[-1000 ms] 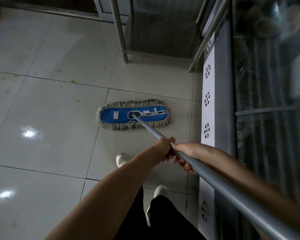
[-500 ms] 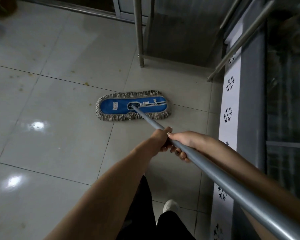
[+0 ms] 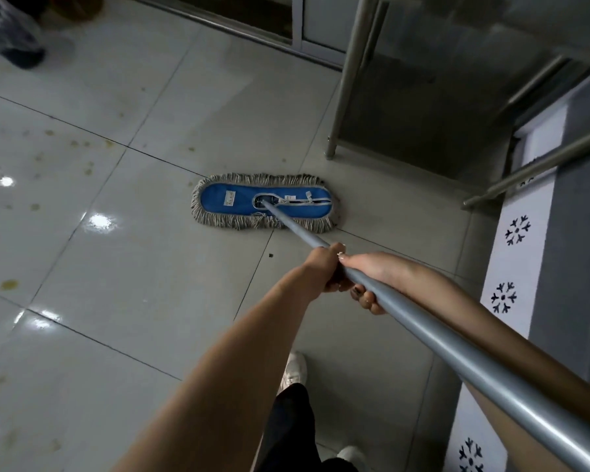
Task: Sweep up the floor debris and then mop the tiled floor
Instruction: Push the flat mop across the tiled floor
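Left hand point(image 3: 324, 269) and right hand point(image 3: 372, 277) both clenched round the mop handle point(image 3: 440, 338), left in front, touching. Mop head point(image 3: 263, 206) flat on the tiled floor point(image 3: 150, 284), near the table leg point(image 3: 348, 80). Yellow stains point(image 3: 9, 284) toward the floor's left edge.

The tiled floor point(image 3: 133, 274) is finished glossy and smooth. The mop head point(image 3: 232, 199) is covered in blue cloth and edged with rough yarn. Its handle point(image 3: 457, 362) is seen as smooth satin metal. Beyond the mop head, a desk leg point(image 3: 349, 80) appears to be brushed steel.
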`<state>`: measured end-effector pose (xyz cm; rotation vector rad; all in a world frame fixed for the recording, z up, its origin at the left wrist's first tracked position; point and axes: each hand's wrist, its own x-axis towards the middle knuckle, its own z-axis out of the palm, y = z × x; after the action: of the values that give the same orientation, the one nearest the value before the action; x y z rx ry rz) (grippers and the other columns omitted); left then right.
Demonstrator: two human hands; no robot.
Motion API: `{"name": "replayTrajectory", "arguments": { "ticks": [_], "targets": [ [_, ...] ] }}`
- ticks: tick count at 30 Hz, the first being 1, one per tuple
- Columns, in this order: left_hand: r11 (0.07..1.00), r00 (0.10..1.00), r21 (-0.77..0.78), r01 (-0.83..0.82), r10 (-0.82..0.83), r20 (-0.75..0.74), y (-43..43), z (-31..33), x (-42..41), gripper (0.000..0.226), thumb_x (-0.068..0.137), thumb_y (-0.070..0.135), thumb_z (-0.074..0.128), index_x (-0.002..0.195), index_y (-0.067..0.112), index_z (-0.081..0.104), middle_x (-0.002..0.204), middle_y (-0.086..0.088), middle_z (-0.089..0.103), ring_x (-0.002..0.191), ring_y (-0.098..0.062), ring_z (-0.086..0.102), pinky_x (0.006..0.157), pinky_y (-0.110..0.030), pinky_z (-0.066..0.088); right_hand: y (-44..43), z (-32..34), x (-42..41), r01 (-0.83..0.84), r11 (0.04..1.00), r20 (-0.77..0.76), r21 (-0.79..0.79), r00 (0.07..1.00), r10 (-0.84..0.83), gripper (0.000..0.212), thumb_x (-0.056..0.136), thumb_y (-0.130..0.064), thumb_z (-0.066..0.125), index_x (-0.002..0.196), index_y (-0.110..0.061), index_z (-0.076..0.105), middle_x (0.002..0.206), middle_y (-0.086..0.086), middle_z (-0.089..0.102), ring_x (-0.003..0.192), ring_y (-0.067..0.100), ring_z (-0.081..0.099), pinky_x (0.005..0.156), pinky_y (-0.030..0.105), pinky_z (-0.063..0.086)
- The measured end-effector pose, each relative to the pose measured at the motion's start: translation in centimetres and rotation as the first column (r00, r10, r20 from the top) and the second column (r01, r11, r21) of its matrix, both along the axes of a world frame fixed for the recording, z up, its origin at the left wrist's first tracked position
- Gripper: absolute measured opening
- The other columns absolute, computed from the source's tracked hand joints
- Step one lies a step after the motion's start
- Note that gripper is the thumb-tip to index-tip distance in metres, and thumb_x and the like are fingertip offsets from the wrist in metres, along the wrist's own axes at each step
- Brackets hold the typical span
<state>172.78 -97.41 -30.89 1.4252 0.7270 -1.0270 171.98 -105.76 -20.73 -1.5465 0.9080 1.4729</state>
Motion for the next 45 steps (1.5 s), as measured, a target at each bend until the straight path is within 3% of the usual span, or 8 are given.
{"name": "replayTrajectory", "arguments": {
  "ticks": [6, 10, 21, 26, 30, 33, 37, 45],
  "targets": [
    [0.999, 1.0, -0.049, 0.001, -0.001, -0.006, 1.5, -0.2, 4.9, 0.037, 0.095, 0.029, 0.036, 0.068, 0.005, 0.046, 0.033, -0.003, 0.048, 0.047, -0.019, 0.042, 0.05, -0.026, 0.031, 1.4, -0.2, 5.3, -0.073, 0.996, 0.007, -0.044, 0.997, 0.074, 0.055, 0.095, -0.058, 0.031, 0.068, -0.011, 0.041, 0.028, -0.003, 0.037, 0.018, 0.007, 0.033, 0.032, 0.007, 0.032],
    [1.0, 1.0, -0.017, 0.004, -0.004, -0.013, 1.9, 0.0, 9.0, 0.04, 0.095, 0.032, 0.034, 0.066, 0.007, 0.045, 0.03, -0.001, 0.046, 0.044, -0.017, 0.04, 0.047, -0.024, 0.029, 1.7, -0.3, 9.6, -0.13, 0.99, 0.016, -0.055, 0.991, 0.131, 0.056, 0.094, -0.06, 0.031, 0.068, -0.011, 0.042, 0.028, -0.003, 0.037, 0.018, 0.007, 0.033, 0.032, 0.006, 0.032],
    [0.978, 0.978, -0.026, -0.205, 0.204, -0.033, 2.3, 0.2, 23.1, 0.042, 0.097, 0.034, 0.034, 0.066, 0.009, 0.045, 0.033, -0.002, 0.047, 0.046, -0.017, 0.041, 0.048, -0.024, 0.029, 2.1, 0.0, 25.6, -0.304, 0.951, 0.05, -0.05, 0.951, 0.307, 0.055, 0.096, -0.055, 0.033, 0.068, -0.009, 0.042, 0.028, -0.001, 0.037, 0.018, 0.008, 0.033, 0.031, 0.007, 0.034],
    [0.967, 0.968, -0.045, -0.253, 0.252, -0.01, 3.4, 0.1, 27.5, 0.044, 0.096, 0.035, 0.032, 0.065, 0.009, 0.046, 0.034, -0.003, 0.048, 0.047, -0.017, 0.039, 0.048, -0.025, 0.027, 3.4, 0.1, 30.8, -0.377, 0.924, 0.052, -0.059, 0.923, 0.38, 0.054, 0.095, -0.056, 0.036, 0.071, -0.009, 0.046, 0.047, 0.001, 0.041, 0.018, 0.009, 0.035, 0.031, 0.009, 0.036],
    [0.954, 0.956, -0.057, -0.294, 0.295, 0.003, 4.8, 0.4, 30.7, 0.044, 0.096, 0.034, 0.032, 0.062, 0.009, 0.044, 0.032, -0.002, 0.046, 0.044, -0.016, 0.038, 0.046, -0.024, 0.027, 4.9, 0.0, 34.5, -0.428, 0.9, 0.072, -0.077, 0.898, 0.433, 0.052, 0.096, -0.053, 0.038, 0.073, -0.008, 0.049, 0.047, 0.001, 0.041, 0.019, 0.009, 0.036, 0.032, 0.01, 0.036],
    [0.96, 0.96, -0.055, -0.275, 0.277, 0.03, 6.6, 0.7, 32.8, 0.044, 0.096, 0.034, 0.031, 0.061, 0.009, 0.044, 0.032, -0.001, 0.046, 0.037, -0.013, 0.039, 0.044, -0.022, 0.028, 6.6, 0.0, 36.7, -0.451, 0.888, 0.063, -0.085, 0.887, 0.457, 0.051, 0.094, -0.053, 0.04, 0.076, -0.007, 0.051, 0.035, 0.001, 0.043, 0.02, 0.01, 0.038, 0.032, 0.012, 0.037],
    [0.973, 0.972, -0.032, -0.228, 0.229, 0.047, 10.1, 1.3, 36.0, 0.045, 0.097, 0.033, 0.029, 0.063, 0.008, 0.044, 0.043, -0.005, 0.045, 0.044, -0.016, 0.037, 0.044, -0.023, 0.028, 10.0, 0.4, 40.1, -0.497, 0.863, 0.056, -0.093, 0.862, 0.503, 0.053, 0.094, -0.054, 0.039, 0.073, -0.006, 0.05, 0.029, 0.0, 0.042, 0.02, 0.009, 0.038, 0.032, 0.011, 0.038],
    [0.959, 0.955, -0.039, -0.28, 0.282, 0.09, 18.5, 2.1, 42.4, 0.035, 0.096, 0.027, 0.033, 0.067, 0.009, 0.042, 0.057, -0.007, 0.041, 0.049, -0.015, 0.036, 0.046, -0.023, 0.027, 18.5, 1.2, 47.1, -0.576, 0.811, 0.056, -0.101, 0.811, 0.582, 0.055, 0.095, -0.056, 0.036, 0.07, -0.008, 0.049, 0.029, -0.003, 0.041, 0.02, 0.008, 0.038, 0.032, 0.009, 0.036]
  ]
}}
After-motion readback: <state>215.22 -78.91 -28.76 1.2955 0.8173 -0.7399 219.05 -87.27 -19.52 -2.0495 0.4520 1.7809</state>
